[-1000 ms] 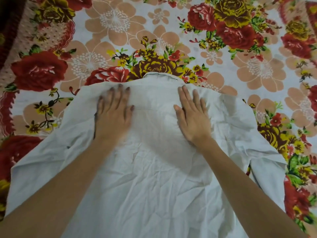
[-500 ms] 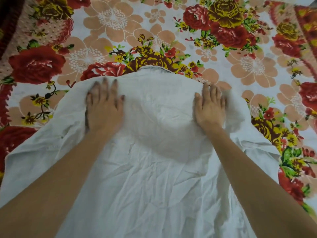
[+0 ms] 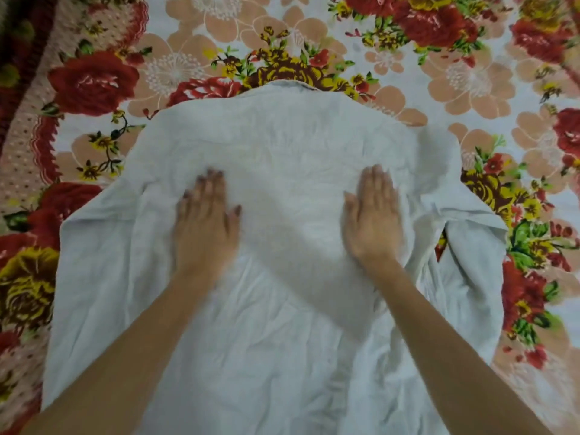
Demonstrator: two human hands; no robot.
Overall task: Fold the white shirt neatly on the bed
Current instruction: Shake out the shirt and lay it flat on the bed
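The white shirt (image 3: 288, 146) lies spread flat on the bed, its collar end away from me and its wrinkled body running to the near edge of the view. One sleeve hangs out to the left, the other is bunched at the right. My left hand (image 3: 204, 224) lies palm down on the left half of the shirt's body, fingers together and extended. My right hand (image 3: 373, 221) rests palm down on the right half, a shoulder's width from the left. Neither hand grips the cloth.
The bed is covered by a floral sheet (image 3: 470, 83) with red, yellow and peach flowers, showing around the shirt on three sides. A dark patterned border (image 3: 18, 58) runs along the far left edge.
Both hands slid from the shoulders near the collar toward me, down the shirt's body, staying flat on the cloth. They first spread apart, then moved down. The view shifted slightly.
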